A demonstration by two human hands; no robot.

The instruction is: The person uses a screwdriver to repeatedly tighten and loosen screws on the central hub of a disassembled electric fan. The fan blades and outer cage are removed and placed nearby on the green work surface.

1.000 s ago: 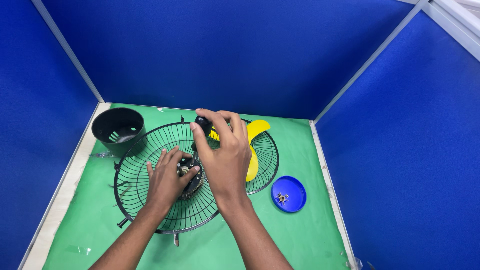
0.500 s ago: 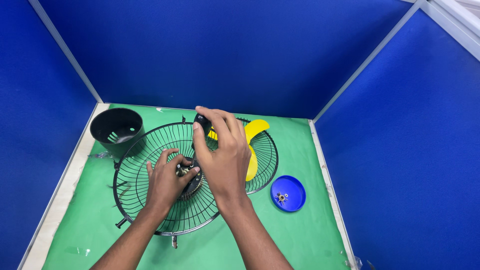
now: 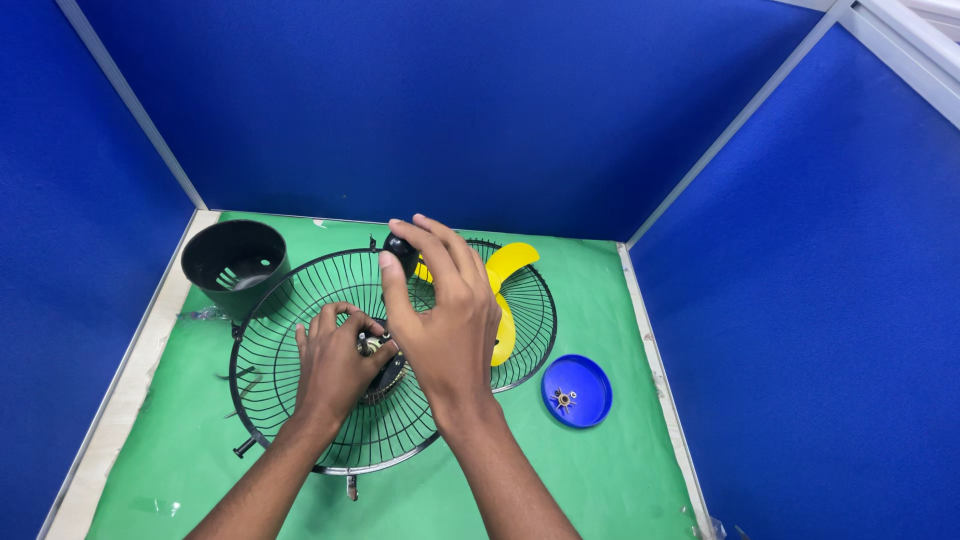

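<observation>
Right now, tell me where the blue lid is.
In the head view, the blue lid lies on the green mat to the right, just past the rim of the black wire fan guard, right of the right hand.

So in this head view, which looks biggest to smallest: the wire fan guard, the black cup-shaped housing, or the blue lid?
1. Wire fan guard, clearly largest.
2. Black cup-shaped housing.
3. Blue lid, smallest, though it lies nearer the camera.
</observation>
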